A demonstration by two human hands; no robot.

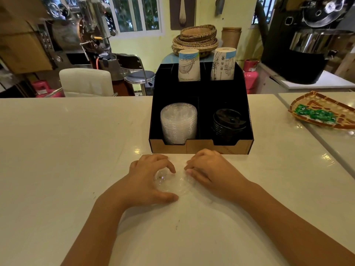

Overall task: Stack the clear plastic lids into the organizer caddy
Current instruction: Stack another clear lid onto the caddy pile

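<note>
A clear plastic lid [173,184] lies on the white counter just in front of the black organizer caddy [199,148]. My left hand [148,179] curls around its left side, thumb and fingers on the rim. From the right, the fingertips of my right hand [208,173] touch the lid's other edge. A tall stack of clear lids [179,122] fills the caddy's front left compartment. The front right compartment holds a stack of black lids [228,122].
Two stacks of printed paper cups [189,65] stand in the caddy's rear compartments. A woven tray with green packets [324,113] lies at the right on the adjoining counter. Chairs, baskets and machines stand beyond the counter's far edge.
</note>
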